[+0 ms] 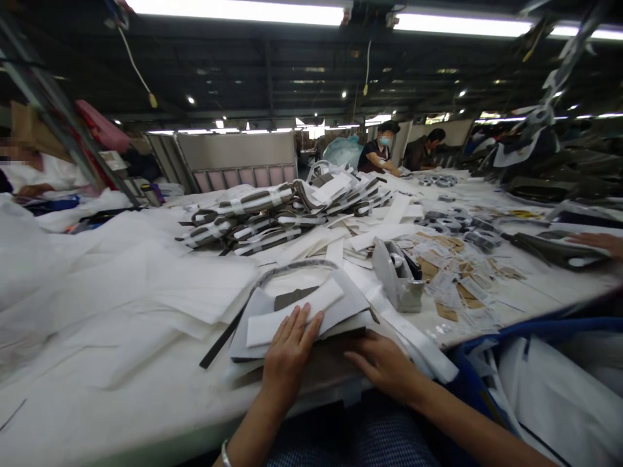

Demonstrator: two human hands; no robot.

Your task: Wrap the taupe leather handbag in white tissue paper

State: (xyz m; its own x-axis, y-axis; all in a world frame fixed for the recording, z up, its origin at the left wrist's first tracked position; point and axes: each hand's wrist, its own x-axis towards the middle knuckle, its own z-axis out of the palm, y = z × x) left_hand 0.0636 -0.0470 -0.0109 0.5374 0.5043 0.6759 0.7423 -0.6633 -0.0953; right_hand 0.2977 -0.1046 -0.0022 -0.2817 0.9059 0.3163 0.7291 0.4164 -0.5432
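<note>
A flat grey bag (357,299) with a dark curved handle (296,264) lies on the table in front of me. On top of it rests a white padding strip (318,299). My left hand (289,344) is spread flat, its fingers pressing on the strip and the bag's near part. At the bag's near right edge is my right hand (387,363), its thumb held apart from the fingers. Those fingertips touch a dark flap and are partly hidden by it. From the bag's left side a dark strap (219,340) sticks out.
Wrapped dark bundles (257,214) are heaped behind. To the right stand a tape dispenser (396,275), tape rolls (448,220) and scattered tags in clear bags (457,292). White sheets (160,279) cover the left. A blue-rimmed bin (549,327) is at right; another person's hand (598,241) is beyond.
</note>
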